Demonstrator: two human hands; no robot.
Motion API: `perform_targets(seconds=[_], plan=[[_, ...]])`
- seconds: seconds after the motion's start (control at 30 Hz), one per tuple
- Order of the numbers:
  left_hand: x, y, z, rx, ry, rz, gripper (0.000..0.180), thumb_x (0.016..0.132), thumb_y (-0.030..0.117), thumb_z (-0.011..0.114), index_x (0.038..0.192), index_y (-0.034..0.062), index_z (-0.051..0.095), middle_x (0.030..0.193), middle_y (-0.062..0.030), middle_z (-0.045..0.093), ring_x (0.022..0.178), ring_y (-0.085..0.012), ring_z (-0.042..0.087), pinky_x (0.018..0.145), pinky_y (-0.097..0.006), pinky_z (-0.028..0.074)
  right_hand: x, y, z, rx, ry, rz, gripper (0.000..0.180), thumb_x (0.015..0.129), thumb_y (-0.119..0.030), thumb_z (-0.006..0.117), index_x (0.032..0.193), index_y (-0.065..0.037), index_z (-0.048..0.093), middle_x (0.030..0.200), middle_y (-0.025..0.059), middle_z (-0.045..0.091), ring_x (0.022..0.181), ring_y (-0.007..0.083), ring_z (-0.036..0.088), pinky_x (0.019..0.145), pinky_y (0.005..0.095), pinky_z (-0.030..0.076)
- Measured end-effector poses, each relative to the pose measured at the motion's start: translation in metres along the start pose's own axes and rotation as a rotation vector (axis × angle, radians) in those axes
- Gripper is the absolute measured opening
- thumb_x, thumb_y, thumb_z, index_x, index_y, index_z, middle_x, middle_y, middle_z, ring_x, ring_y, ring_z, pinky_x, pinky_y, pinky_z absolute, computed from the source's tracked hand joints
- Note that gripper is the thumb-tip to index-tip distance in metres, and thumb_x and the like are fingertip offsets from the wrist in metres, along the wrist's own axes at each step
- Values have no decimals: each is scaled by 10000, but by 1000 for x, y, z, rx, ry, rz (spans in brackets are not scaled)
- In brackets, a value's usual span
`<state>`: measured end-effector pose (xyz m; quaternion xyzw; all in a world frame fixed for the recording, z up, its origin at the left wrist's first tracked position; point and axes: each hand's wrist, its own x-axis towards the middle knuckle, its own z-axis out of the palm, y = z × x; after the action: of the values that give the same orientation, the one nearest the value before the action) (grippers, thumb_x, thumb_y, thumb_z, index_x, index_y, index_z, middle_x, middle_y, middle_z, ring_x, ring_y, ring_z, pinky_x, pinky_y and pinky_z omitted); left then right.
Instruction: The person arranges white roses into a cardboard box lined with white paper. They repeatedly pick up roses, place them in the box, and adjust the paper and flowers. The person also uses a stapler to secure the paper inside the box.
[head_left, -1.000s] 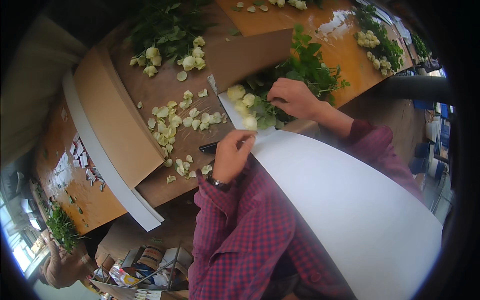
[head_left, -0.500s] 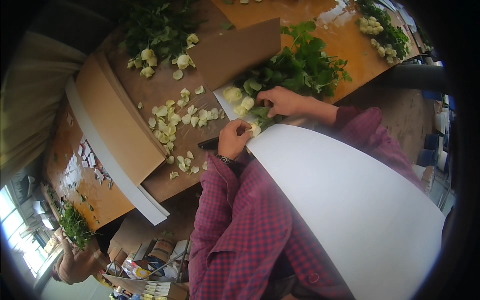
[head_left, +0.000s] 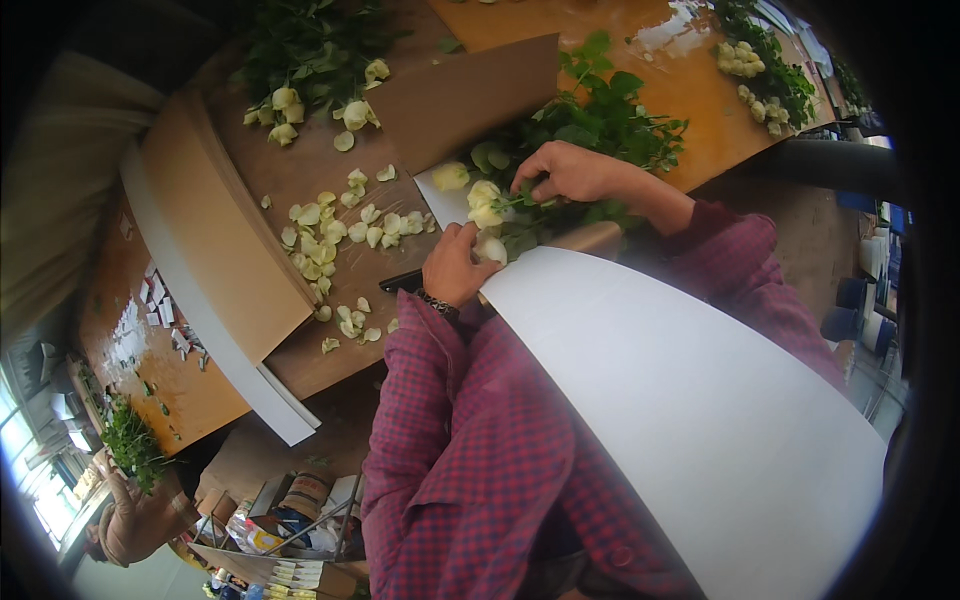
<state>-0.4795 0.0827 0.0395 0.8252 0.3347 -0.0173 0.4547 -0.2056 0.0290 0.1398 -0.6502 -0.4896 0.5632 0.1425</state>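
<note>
**A:** What fills my view first is the big white curved sheet of paper (head_left: 690, 420), sweeping from the middle to the near right. Left of it I see the red-and-purple checked shirt sleeve (head_left: 450, 450). Beyond lies the long brown wooden worktable (head_left: 330, 190), running from near left to far right, its far part more orange.

**B:** And on the table?

**A:** A flat tan cardboard sheet (head_left: 215, 230) lies on the left part, with a white board edge (head_left: 200, 320) along its near side. A brown cardboard panel (head_left: 470, 100) stands in the far middle. Behind it, to the right, there is a heap of green rose leaves and stems (head_left: 600, 110).

**B:** Where are the hands?

**A:** Both are at the far end of the white sheet. My right hand (head_left: 565, 172) reaches in from the right; its fingers are curled and pinch the stem just beneath a cream-white rose head (head_left: 485, 203). My left hand (head_left: 455, 265), with a dark watch strap (head_left: 438, 303) on its wrist, is loosely closed, its fingertips against a second pale rose bud (head_left: 492, 250) just near of the first. Whether it truly grips that bud, I cannot tell.

**B:** Smaller things?

**A:** Loose cream petals (head_left: 335, 230) are scattered over the table left of the hands, and a dark narrow tool (head_left: 400, 281) lies just left of my left wrist.
</note>
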Motion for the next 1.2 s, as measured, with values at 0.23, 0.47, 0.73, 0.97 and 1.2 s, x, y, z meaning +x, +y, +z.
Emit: perform_targets(seconds=[0.23, 0.47, 0.73, 0.97, 1.2], plan=[[14, -4, 6, -18, 133, 226, 400, 792, 127, 791, 1180, 74, 711, 1182, -125, 674, 985, -378, 685, 840, -471, 564, -30, -29, -25, -16, 11, -75, 363, 859, -15, 692, 1216, 1, 757, 842, 98, 701, 665, 156, 627, 635, 336, 529], [28, -26, -13, -228, 129, 294, 406, 790, 17, 753, 1184, 114, 758, 1163, -101, 712, 977, -326, 658, 882, -429, 557, -12, 11, 2, -9, -141, -226, 423, 758, 25, 752, 1176, -33, 785, 978, 137, 778, 877, 250, 726, 772, 376, 571], [25, -25, -19, -186, 25, 311, 403, 855, -25, 698, 1238, 89, 754, 1235, -105, 710, 1026, -278, 677, 886, -360, 564, 26, 60, 63, -417, -63, -203, 337, 738, -22, 749, 1071, -57, 795, 1033, 179, 779, 978, 377, 735, 854, 467, 568], [11, -18, -15, -315, -58, 201, 354, 856, 20, 710, 1190, 122, 771, 1214, -92, 708, 963, -298, 708, 869, -391, 577, 24, 50, 69, -718, -92, -152, 251, 787, -75, 693, 1016, -97, 794, 1012, 142, 773, 993, 366, 726, 861, 481, 567], [4, -17, -8, -299, 27, 231, 344, 864, 45, 706, 1189, 136, 775, 1216, -93, 709, 906, -270, 715, 847, -381, 583, 31, 30, 39, -561, 450, -487, 168, 793, -63, 707, 954, -93, 744, 994, 87, 704, 1001, 314, 672, 852, 474, 532]])
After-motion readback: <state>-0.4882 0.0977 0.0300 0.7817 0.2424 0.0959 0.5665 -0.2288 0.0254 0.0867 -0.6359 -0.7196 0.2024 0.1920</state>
